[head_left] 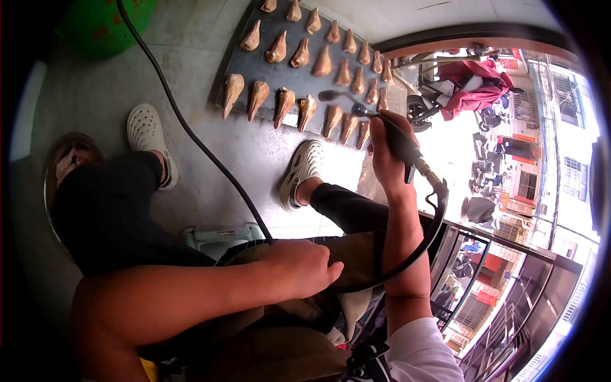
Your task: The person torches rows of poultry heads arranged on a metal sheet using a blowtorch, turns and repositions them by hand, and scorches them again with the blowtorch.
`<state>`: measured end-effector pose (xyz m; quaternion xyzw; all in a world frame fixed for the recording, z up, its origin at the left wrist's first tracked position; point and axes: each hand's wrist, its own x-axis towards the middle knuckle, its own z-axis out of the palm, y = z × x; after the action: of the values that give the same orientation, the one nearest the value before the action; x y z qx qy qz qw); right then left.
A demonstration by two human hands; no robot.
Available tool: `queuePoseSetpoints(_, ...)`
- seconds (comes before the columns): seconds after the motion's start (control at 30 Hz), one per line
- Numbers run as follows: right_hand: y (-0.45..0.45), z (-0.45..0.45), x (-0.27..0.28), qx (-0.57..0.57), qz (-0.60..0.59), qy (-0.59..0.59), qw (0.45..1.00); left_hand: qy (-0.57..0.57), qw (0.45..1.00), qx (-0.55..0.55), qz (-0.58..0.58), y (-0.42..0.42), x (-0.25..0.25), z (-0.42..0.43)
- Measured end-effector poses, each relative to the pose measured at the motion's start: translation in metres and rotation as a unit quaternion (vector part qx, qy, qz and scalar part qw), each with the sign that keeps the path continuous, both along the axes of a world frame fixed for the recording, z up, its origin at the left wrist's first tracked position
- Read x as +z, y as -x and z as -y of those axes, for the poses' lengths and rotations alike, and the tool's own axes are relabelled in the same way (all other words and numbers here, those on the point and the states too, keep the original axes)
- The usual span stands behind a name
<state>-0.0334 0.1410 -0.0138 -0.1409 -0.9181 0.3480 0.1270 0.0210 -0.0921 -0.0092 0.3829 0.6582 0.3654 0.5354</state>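
Note:
My right hand (388,153) is closed round the black handle of a blowtorch-like tool (402,145). Its metal nozzle points left, over the nearest row of pale brown, bone-like meat pieces (285,107) on a dark metal tray (254,75). No flame can be made out. A black hose (439,216) curves from the handle back towards my lap. Low in the middle, my left hand (299,270) is curled shut at the hose, which runs in at its upper edge and comes out by the fingers; the grip itself is partly hidden.
Two feet in pale clogs (304,169) rest on the grey floor, below the tray. A green round container (105,25) stands at the top left, a light green stool (223,235) near my legs. On the right are a metal railing (509,245) and a street with motorbikes.

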Motion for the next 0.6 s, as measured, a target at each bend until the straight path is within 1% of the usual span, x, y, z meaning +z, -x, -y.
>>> queuePoseSetpoints(0.1,0.000,0.001,-0.002,0.001,-0.016,0.007,1.000,-0.014,1.000,-0.021,0.001,-0.003,0.006,0.001)
queuePoseSetpoints(0.2,0.003,0.010,0.001,0.037,0.000,-0.002,0.999,-0.031,0.998,-0.053,0.011,-0.003,0.008,-0.001)
queuePoseSetpoints(0.33,0.000,0.018,-0.004,0.059,0.011,-0.073,0.996,-0.035,0.996,-0.081,0.023,-0.002,0.012,-0.002)
queuePoseSetpoints(0.43,-0.001,0.026,-0.004,0.066,0.033,-0.080,0.994,-0.041,0.994,-0.097,0.034,-0.003,0.012,0.000)
queuePoseSetpoints(0.47,-0.001,0.032,-0.002,0.061,0.036,-0.101,0.992,-0.043,0.993,-0.106,0.036,-0.004,0.011,-0.001)
queuePoseSetpoints(0.5,0.001,0.033,-0.003,0.086,0.017,-0.126,0.988,-0.046,0.992,-0.115,0.037,-0.005,0.010,-0.002)
queuePoseSetpoints(0.57,-0.001,0.034,-0.009,0.100,0.024,-0.130,0.986,-0.042,0.990,-0.131,0.042,-0.002,0.011,-0.003)
queuePoseSetpoints(0.6,-0.001,0.036,-0.010,0.099,0.053,-0.115,0.987,-0.041,0.989,-0.135,0.041,-0.002,0.010,-0.004)
